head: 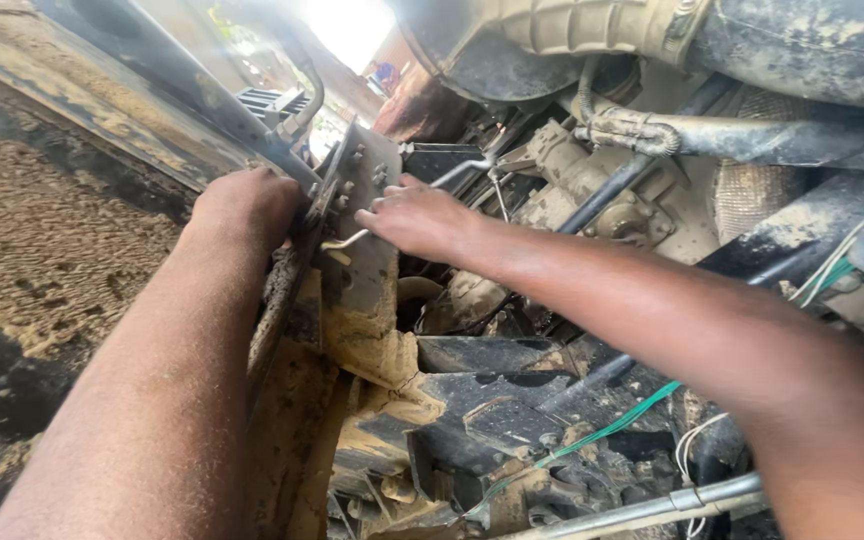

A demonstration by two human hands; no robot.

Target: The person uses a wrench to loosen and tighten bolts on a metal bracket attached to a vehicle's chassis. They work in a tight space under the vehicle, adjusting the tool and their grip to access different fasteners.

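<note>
Left hand (pixel 244 205) grips the back edge of a muddy bolted bracket (pixel 362 225), centre. Right hand (pixel 422 218) pinches a thin wrench (pixel 407 195) against its bolts. Likely mid-turn; next move probably needs steady bracing.

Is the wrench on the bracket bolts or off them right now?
On, it seems: the right hand holds the wrench against the bolted bracket; its tip is hidden.
</note>
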